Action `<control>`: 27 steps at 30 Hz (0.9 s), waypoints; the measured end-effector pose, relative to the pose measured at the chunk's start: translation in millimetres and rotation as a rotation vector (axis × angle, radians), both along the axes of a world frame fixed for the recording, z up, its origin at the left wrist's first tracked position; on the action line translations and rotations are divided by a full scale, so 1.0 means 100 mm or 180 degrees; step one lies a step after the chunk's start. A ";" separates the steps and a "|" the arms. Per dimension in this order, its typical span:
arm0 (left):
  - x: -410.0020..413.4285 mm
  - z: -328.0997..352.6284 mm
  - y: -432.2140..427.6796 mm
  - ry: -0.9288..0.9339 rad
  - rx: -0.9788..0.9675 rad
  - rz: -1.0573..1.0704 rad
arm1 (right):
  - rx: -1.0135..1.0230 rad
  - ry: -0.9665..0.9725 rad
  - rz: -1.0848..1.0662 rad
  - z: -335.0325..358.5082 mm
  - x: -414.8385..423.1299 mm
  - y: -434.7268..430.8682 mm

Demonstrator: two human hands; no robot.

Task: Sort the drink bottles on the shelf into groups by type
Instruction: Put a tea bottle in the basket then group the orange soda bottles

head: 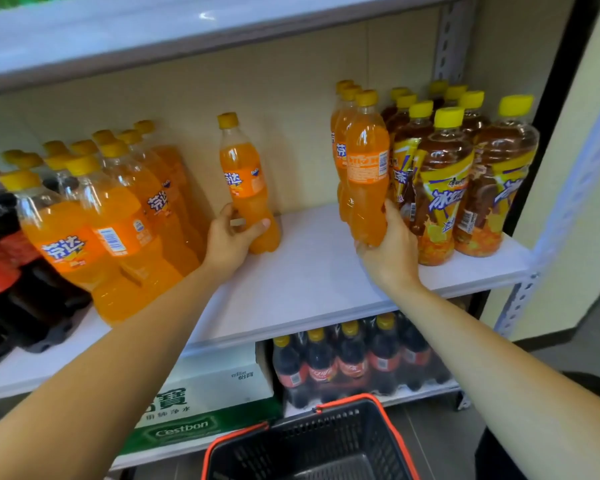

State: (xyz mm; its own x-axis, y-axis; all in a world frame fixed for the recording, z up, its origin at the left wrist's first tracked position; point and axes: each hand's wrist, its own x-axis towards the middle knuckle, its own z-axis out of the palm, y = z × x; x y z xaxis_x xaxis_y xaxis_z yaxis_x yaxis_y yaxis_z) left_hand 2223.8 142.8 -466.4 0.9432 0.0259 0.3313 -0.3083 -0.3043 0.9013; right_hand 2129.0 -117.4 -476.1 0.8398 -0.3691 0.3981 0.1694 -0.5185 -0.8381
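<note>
At the far left stand dark cola bottles [0, 271] with red labels. Pressed against them is a tight orange soda group [118, 220]: clear ribbed plastic, yellow screw caps, glossy orange labels. To their right the left hand [229, 240] curls its fingers and thumb round the pinched lower waist of a single orange soda bottle [245, 181]. This bottle leans slightly, with its lobed base at the smooth white shelf board [309, 282], well apart from the other groups. Further right, the right hand [392, 251] wraps the lower body of the front orange bottle [366, 168], the first of a short row of the same kind. Whether its base is off the board cannot be told. Touching that row on the right are iced tea bottles [440, 188], broader in shape, with brown liquid, bright yellow caps and shiny yellow wrap labels. Below the board are a white and green cardboard carton [205, 393], a film-wrapped cola pack [354, 365] and a black mesh plastic basket [312, 441] with a red rim.
</note>
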 end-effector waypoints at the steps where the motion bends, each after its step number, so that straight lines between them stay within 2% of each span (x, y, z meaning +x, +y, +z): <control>1: -0.11 0.02 -0.02 0.0020 0.0010 -0.0090 | 0.0060 -0.0026 -0.0017 0.00 -0.07 0.03; 4: -0.42 0.08 -0.08 0.0143 -0.0035 -0.0353 | 0.0204 -0.0079 0.0139 0.05 -0.25 0.13; 8: -0.83 0.14 -0.16 0.0199 -0.0156 -0.0599 | 0.0283 0.0130 0.1147 0.13 -0.45 0.29; 11: -1.07 0.20 -0.24 0.0224 -0.0135 -0.0822 | 0.0143 0.0331 0.1583 0.08 -0.51 0.36; 15: -1.28 0.28 -0.21 0.0260 -0.0247 -0.1101 | 0.0123 0.0225 0.1748 0.02 -0.55 0.50; 19: -1.37 0.34 -0.06 0.0292 -0.0109 -0.0941 | 0.0310 0.0134 0.1710 0.00 -0.55 0.62; 22: -1.40 0.42 0.00 0.0023 -0.0080 -0.0785 | 0.0504 0.0046 0.1623 -0.03 -0.52 0.70; 27: -1.43 0.50 0.02 -0.0269 -0.0451 -0.0621 | 0.0898 0.0003 0.1793 -0.02 -0.51 0.74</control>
State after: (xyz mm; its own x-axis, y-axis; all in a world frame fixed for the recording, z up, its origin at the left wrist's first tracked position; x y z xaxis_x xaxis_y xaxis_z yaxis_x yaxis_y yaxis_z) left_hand 2081.2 145.2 -416.7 0.9039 -0.1021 0.4154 -0.4250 -0.1042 0.8992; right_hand 2078.1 -43.8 -477.8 0.9362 0.0394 0.3492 0.3515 -0.1088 -0.9299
